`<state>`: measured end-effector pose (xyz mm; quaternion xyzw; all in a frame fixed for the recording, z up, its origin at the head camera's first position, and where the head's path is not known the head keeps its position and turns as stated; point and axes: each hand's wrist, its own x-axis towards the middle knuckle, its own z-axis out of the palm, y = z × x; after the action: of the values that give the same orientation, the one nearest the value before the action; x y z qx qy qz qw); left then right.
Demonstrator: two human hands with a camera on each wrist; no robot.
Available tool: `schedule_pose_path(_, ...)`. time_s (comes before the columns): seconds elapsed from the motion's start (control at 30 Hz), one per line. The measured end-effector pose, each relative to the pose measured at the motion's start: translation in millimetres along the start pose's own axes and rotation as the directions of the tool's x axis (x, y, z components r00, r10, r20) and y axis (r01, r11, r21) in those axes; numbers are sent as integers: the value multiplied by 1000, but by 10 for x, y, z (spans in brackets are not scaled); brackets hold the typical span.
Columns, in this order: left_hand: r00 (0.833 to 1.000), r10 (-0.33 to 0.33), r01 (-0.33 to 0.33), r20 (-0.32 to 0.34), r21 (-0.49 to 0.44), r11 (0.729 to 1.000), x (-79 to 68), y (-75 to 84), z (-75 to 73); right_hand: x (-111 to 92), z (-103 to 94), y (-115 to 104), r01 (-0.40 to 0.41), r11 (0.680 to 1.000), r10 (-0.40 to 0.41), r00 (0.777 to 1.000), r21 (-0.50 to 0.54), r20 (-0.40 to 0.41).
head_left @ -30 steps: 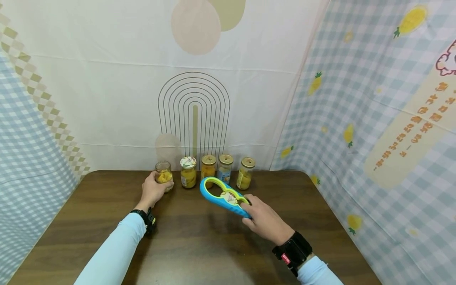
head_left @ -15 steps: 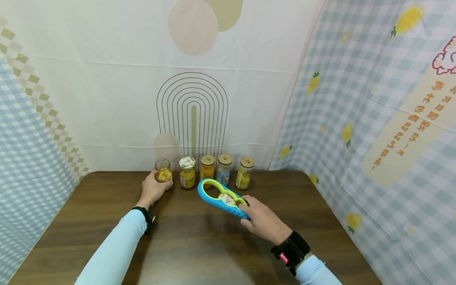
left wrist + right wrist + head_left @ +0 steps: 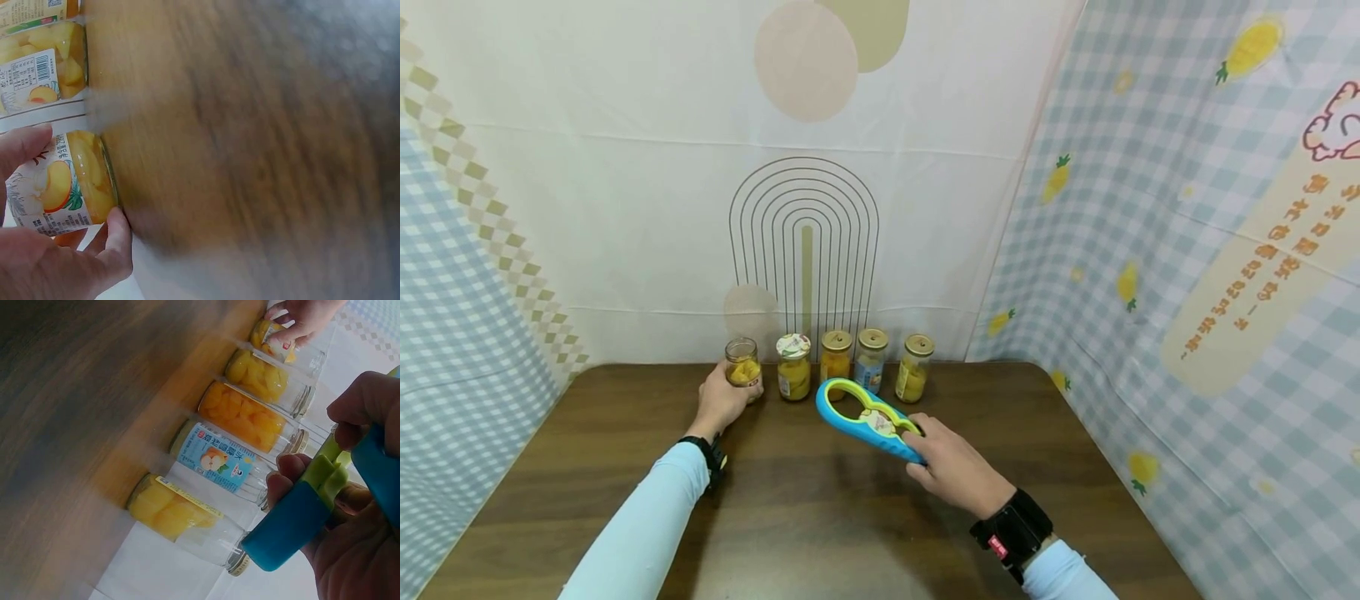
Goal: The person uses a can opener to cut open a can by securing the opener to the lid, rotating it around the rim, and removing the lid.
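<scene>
My left hand [image 3: 718, 404] grips a glass jar [image 3: 743, 371] of yellow fruit at the left end of a row. The jar stands upright and its rim shows no lid. In the left wrist view, thumb and fingers hold it around its peach-picture label [image 3: 56, 187]. My right hand [image 3: 958, 467] holds a blue and lime-green jar opener [image 3: 857, 429] by its near end, raised in front of the other jars. A white patterned piece [image 3: 878, 420], perhaps a lid, shows within the opener's middle opening. The right wrist view shows fingers curled round the opener [image 3: 290, 525].
Beside the held jar stand a fruit jar with a white patterned lid [image 3: 793, 367], an orange-fruit jar [image 3: 836, 362], a blue-labelled jar [image 3: 870, 372] and a yellow-fruit jar [image 3: 913, 375], these three gold-lidded. The brown wooden table [image 3: 790, 517] ends at a cloth backdrop [image 3: 647, 250].
The head view has shifted slightly. Both hands keep their hold on the jar and the opener, with hardly any movement.
</scene>
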<state>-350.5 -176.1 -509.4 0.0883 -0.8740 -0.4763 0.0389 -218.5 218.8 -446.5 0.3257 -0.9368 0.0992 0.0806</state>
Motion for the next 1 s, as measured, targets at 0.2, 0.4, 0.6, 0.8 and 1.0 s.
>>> schedule_pose_path(0.2, 1000, 7, -7, 0, -3, 1000, -6, -38, 23, 8, 7, -4, 1, 1000, -1, 1000, -3, -1)
schedule_pose_path(0.4, 999, -41, 41, 3, -62, 997, -131, -50, -1, 9, 5, 4, 1, 1000, -1, 1000, -10, -9)
schedule_pose_path(0.6, 995, -85, 85, 52, -5, 996, -382, 12, -62, 1, -7, 24, -13, 1000, 13, 1000, -7, -15)
schedule_pose_path(0.8, 998, -47, 44, 49, 73, 996, -700, 81, -34, 5, -19, 35, -8, 1000, 8, 1000, -19, -11)
schedule_pose_path(1.0, 993, 23, -21, 115, -17, 1000, -1108, 277, 7, 30, -54, 7, 1, 1000, -2, 1000, -11, -23)
